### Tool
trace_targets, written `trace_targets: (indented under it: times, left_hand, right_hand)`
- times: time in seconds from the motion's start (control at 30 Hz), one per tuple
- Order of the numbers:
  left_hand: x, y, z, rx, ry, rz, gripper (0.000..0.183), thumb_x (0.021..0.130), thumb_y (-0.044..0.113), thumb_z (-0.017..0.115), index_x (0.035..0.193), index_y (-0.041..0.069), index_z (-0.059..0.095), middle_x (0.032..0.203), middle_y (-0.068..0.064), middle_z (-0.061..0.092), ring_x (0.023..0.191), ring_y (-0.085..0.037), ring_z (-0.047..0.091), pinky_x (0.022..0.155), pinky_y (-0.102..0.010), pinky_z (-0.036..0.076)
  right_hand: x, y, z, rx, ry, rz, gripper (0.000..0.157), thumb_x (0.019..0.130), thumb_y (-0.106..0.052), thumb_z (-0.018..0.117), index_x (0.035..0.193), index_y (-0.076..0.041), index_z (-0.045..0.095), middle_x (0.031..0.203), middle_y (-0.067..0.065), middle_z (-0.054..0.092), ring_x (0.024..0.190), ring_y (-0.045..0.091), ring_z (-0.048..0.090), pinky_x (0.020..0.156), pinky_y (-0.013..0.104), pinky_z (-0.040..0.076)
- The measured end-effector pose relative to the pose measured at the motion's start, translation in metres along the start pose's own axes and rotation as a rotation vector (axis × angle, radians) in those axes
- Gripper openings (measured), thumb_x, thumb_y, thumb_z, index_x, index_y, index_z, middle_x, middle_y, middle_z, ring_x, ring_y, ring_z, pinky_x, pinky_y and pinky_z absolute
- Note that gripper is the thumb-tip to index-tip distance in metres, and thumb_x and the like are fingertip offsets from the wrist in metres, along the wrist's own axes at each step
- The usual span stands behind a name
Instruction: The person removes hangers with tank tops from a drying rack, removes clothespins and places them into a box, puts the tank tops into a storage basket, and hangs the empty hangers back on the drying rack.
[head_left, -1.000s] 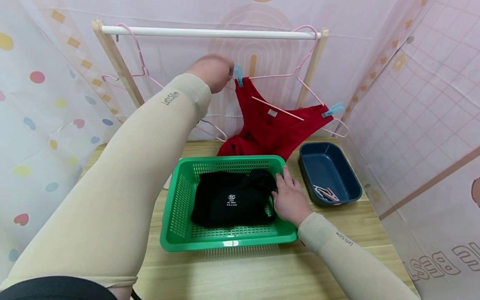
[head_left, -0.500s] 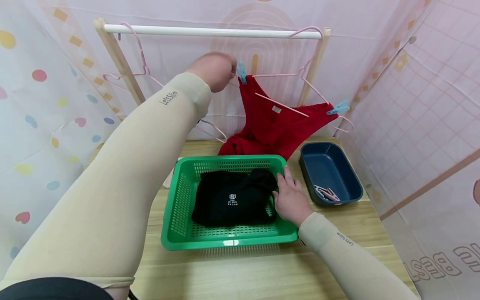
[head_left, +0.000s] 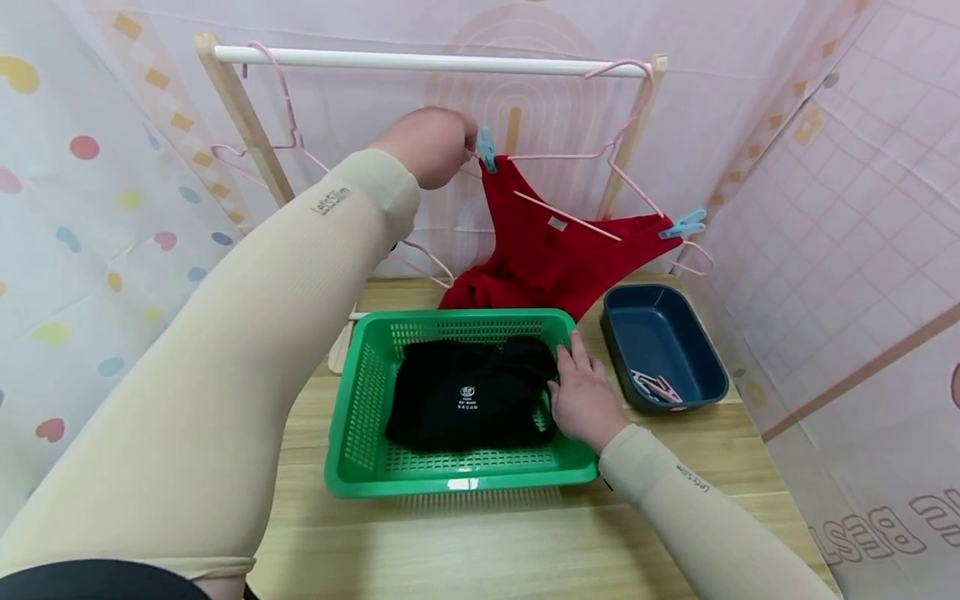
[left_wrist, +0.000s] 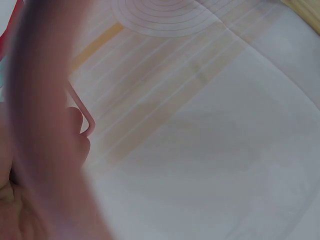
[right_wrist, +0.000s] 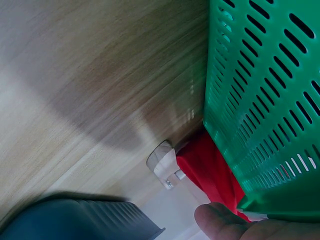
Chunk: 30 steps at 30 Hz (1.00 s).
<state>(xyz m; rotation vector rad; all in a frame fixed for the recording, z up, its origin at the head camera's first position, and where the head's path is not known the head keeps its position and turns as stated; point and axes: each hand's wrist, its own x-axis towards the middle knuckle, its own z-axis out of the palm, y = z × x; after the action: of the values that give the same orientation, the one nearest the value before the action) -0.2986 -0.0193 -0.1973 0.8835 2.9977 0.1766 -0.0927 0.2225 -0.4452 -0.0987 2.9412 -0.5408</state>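
Observation:
In the head view, my left hand point(head_left: 435, 146) pinches the left end of a pink wire hanger point(head_left: 555, 157), up under the rail. A red sleeveless top point(head_left: 525, 242) hangs from it, its straps fixed by a blue clothespin point(head_left: 487, 150) and another light-blue clothespin point(head_left: 682, 223). The hanger's hook overlaps the rail's right end. In the left wrist view, a blurred shape covers much of the fingers point(left_wrist: 76, 140), beside bent pink wire. My right hand point(head_left: 587, 396) rests on the right rim of a green basket point(head_left: 461, 483) with folded black cloth point(head_left: 465, 408) inside.
A white rail point(head_left: 420, 61) on wooden posts spans the back, with another pink hanger point(head_left: 288, 108) at its left. Right of the basket stands a dark blue tub point(head_left: 693, 367) with several clothespins point(head_left: 654, 386). The wooden table point(head_left: 450, 550) lies beneath, patterned curtains around.
The hanger and red top have shifted slightly to the right, with the hook's tip lower against the rail. My right hand stays on the basket rim.

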Motion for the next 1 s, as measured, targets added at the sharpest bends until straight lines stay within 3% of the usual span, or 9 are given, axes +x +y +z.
trace_targets:
  times: [1.0]
  left_hand:
    - [-0.031, 0.011, 0.019, -0.076, 0.052, 0.011, 0.019, 0.11, 0.015, 0.051, 0.122, 0.006, 0.062, 0.117, -0.013, 0.068, 0.103, -0.033, 0.06, 0.101, -0.047, 0.053]
  right_hand:
    - [0.001, 0.006, -0.005, 0.005, -0.001, 0.006, 0.062, 0.111, -0.026, 0.049, 0.164, 0.0, 0.029, 0.177, 0.019, 0.002, 0.148, 0.057, 0.034, 0.116, 0.06, 0.042]
